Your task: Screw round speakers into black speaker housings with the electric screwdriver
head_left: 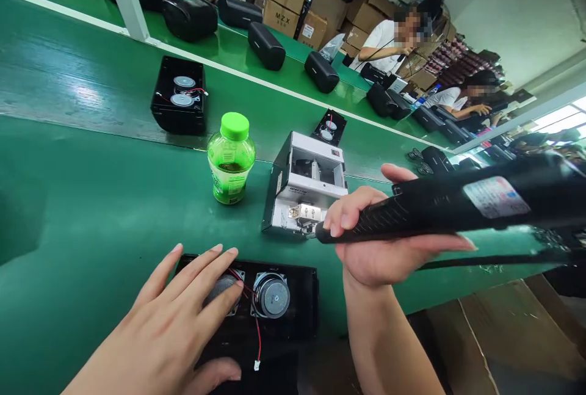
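Note:
My right hand (pixel 378 260) is wrapped round a black electric screwdriver (pixel 430 209) with a label on its body. The tip of the screwdriver is at the front outlet of a white and black screw feeder (pixel 281 184). My left hand (pixel 183 315) lies with spread fingers over the left part of a black speaker housing (pixel 304 297) on the green bench. One round speaker driver (pixel 274 297) shows fully in the housing, and a second is partly hidden under my fingers. A red and black wire with a white connector (pixel 257 365) hangs beside them.
A green-capped bottle (pixel 231 166) stands left of the feeder. Behind it, an open speaker housing (pixel 178 114) sits on the green conveyor belt (pixel 68 77). Several closed black speakers (pixel 266 46) line the far side, where people work. Cardboard (pixel 517 328) lies at lower right.

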Demonstrator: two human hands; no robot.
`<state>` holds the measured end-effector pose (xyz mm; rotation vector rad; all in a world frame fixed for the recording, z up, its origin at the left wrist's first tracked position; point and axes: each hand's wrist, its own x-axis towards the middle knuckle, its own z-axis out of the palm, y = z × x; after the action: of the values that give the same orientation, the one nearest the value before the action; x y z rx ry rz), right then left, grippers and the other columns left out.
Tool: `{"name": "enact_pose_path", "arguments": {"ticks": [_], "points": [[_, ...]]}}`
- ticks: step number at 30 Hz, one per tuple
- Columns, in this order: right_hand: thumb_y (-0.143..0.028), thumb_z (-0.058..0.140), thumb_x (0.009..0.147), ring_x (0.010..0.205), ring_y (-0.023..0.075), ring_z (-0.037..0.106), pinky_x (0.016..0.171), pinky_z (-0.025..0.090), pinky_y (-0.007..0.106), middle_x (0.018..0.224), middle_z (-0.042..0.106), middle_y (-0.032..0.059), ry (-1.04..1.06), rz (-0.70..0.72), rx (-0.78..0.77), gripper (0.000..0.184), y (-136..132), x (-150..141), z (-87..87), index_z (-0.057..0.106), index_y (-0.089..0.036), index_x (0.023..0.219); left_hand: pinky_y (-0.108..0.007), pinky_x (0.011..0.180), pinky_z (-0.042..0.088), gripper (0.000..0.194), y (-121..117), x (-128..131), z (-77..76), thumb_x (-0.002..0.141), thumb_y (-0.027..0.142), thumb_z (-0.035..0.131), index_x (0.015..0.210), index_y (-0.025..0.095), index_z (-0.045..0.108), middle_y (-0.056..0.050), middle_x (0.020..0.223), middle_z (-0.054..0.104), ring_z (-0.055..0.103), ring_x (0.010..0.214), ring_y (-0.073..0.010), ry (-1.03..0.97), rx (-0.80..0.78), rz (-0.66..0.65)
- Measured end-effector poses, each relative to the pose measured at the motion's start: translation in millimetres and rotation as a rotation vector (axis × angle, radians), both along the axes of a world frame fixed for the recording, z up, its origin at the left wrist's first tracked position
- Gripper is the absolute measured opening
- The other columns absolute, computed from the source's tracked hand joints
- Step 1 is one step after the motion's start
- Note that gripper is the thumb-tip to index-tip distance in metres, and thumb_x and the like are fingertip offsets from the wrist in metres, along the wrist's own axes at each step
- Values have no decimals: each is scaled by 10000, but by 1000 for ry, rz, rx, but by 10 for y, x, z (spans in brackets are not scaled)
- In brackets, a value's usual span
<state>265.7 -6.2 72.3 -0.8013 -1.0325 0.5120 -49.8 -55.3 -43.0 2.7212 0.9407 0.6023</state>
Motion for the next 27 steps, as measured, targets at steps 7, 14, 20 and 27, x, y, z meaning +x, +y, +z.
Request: {"name": "enact_pose_path", "arguments": {"ticks": [7, 14, 20, 27], "points": [[-996, 815, 1070, 442, 207, 655, 474, 657, 362, 639, 765, -46, 66, 53, -95, 684, -501, -227, 136, 1002, -403, 1356, -721, 1535, 502, 962, 143, -90, -72, 815, 169, 1015, 1721, 332, 736, -136, 2062, 571, 688, 1790, -507, -20, 8, -26], [-936, 899, 1050, 531, 215, 746, 546, 698, 365, 758, 865, -44, 86, 322, -173, 633, -385, -420, -208, 985, -429, 1419, -603, 1632, 323, 811, 83, -67, 16, 946, 206, 950, 1706, 343, 704, -87, 2088, 544, 598, 1883, -412, -29, -34, 3], [-951, 836, 1086, 527, 203, 711, 556, 677, 343, 745, 844, -48, 54, 324, -169, 671, -348, -480, -329, 976, -398, 1440, -450, 1647, 179, 595, 116, 25, 48, 1022, 303, 927, 1598, 298, 780, -106, 1986, 680, 639, 1842, -365, -186, -39, 3], [-955, 783, 1116, 505, 198, 688, 540, 655, 326, 733, 827, -52, 8, 299, -152, 676, -321, -527, -388, 964, -394, 1449, -615, 1450, 416, 491, 165, 14, 131, 1062, 295, 787, 1551, 262, 757, -172, 1867, 776, 748, 1689, -430, -116, 106, -23]]}}
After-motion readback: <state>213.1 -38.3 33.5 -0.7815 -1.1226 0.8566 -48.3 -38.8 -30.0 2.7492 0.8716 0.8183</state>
